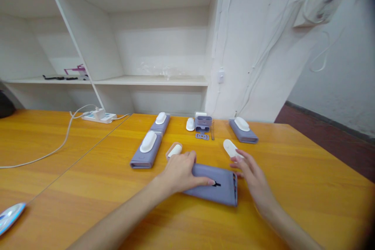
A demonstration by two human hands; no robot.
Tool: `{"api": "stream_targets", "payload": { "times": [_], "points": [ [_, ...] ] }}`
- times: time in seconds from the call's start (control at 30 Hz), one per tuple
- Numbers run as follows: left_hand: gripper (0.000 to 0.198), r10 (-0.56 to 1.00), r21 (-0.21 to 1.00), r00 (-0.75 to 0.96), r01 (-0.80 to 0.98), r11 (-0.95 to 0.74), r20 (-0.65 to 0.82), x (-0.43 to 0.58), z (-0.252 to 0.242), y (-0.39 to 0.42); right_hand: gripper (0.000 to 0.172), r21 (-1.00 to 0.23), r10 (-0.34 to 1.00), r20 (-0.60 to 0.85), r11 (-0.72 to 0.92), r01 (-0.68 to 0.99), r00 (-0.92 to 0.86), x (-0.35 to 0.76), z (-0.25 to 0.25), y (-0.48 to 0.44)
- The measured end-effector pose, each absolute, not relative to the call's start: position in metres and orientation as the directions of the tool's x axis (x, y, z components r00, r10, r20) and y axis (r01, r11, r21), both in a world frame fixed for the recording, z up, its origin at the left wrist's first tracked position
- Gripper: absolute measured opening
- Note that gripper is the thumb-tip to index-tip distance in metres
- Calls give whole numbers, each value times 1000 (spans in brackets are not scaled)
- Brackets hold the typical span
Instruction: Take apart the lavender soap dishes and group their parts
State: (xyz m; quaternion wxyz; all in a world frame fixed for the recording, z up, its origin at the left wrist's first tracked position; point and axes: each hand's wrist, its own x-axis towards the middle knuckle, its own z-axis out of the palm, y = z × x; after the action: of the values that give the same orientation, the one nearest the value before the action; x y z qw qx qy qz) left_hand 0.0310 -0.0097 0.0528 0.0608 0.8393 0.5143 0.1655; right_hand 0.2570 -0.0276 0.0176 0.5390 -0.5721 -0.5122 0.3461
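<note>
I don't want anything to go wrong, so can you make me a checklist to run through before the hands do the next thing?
1. Left grip on the purple case: ok, the thumb lies across its top.
2. Right grip holding the white oval piece: cannot tell; the fingertips overlap its near end.
3. Black mark on the case showing: ok, at least part is visible by the thumb tip.
4. Right end of the case closed: not ok, it looks open.
5. White cable away from both hands: ok, it lies far to the left.
</note>
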Motion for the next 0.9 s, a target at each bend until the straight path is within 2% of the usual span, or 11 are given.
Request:
{"api": "stream_targets", "payload": {
  "times": [0.17, 0.27, 0.3, 0.37, 0.47, 0.53, 0.6, 0.67, 0.73, 0.8, 0.9],
  "points": [
    [68, 929, 409, 311, 835, -368, 201, 36, 43, -13, 71, -945, 999, 14, 3, 327, 31, 247, 18, -34],
    [66, 970, 551, 199, 798, -244, 140, 37, 34, -9, 94, -984, 998, -67, -69, 166, 13, 246, 22, -33],
    [65, 980, 615, 158, 763, -199, 121, 38, 31, -6, 95, -994, 996, -88, -89, 66, 18, 246, 23, -32],
    [64, 992, 761, 99, 638, -119, 72, 40, 24, -1, 84, -988, 993, -117, -114, -101, 25, 243, 23, -32],
    [62, 987, 933, 121, 356, 59, -108, 48, 16, 0, 69, -983, 992, -95, -107, -153, -80, 232, 20, -35],
    [64, 956, 969, 206, 177, 172, -208, 55, 14, -3, 67, -985, 984, -41, -69, -159, -173, 222, 18, -36],
    [66, 937, 975, 270, 44, 219, -223, 62, 14, -8, 68, -984, 980, 3, -33, -177, -198, 214, 17, -35],
    [66, 926, 971, 310, -32, 237, -215, 66, 15, -10, 64, -987, 985, 23, -5, -162, -169, 209, 17, -34],
    [66, 922, 972, 326, -36, 234, -209, 68, 16, -8, 57, -990, 991, 26, 7, -141, -132, 208, 18, -33],
    [63, 946, 987, 290, -27, 159, -144, 69, 16, -5, 55, -988, 994, 19, 3, -153, -106, 210, 21, -32],
    [51, 976, 991, 206, -131, -42, 68, 70, 16, -2, 55, -985, 991, 7, -15, -171, -130, 215, 28, -32]
  ]
}}
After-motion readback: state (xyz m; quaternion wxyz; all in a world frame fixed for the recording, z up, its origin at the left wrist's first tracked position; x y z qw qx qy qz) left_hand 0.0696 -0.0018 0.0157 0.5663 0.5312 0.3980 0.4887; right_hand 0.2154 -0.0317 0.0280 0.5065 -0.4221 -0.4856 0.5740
